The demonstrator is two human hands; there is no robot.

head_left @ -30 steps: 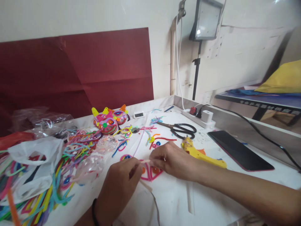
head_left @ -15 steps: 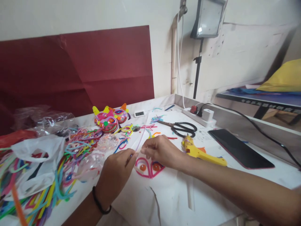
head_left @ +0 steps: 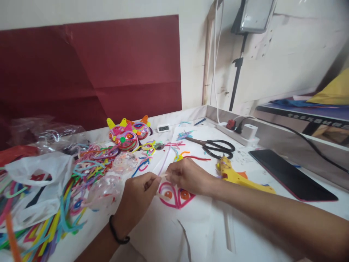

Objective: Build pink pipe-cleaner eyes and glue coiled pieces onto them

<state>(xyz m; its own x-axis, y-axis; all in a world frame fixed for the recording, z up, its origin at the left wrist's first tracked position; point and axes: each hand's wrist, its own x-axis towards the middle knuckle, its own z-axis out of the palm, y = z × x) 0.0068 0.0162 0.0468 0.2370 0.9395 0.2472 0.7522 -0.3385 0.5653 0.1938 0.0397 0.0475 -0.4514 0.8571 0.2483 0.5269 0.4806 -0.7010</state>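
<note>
My left hand, with a black band on its wrist, is closed in a pinch on a thin pale pipe cleaner. Fingertips of my right hand pinch the same piece a short way to the right. Just below the hands, two pink-outlined eye shapes with orange centres lie on white paper; my right hand partly covers them. A lilac strip runs away behind the fingers. Beyond my right hand are a red strip and a small yellow piece.
Colourful pipe cleaners and a white plastic bag crowd the left. Two decorated animal faces stand behind. Black-handled scissors, a yellow glue gun, a black phone and a power strip lie to the right.
The head view has shifted slightly, so table items on the right appear farther right. Both hands stay close together, and the pale piece between their fingertips shows more clearly now.
</note>
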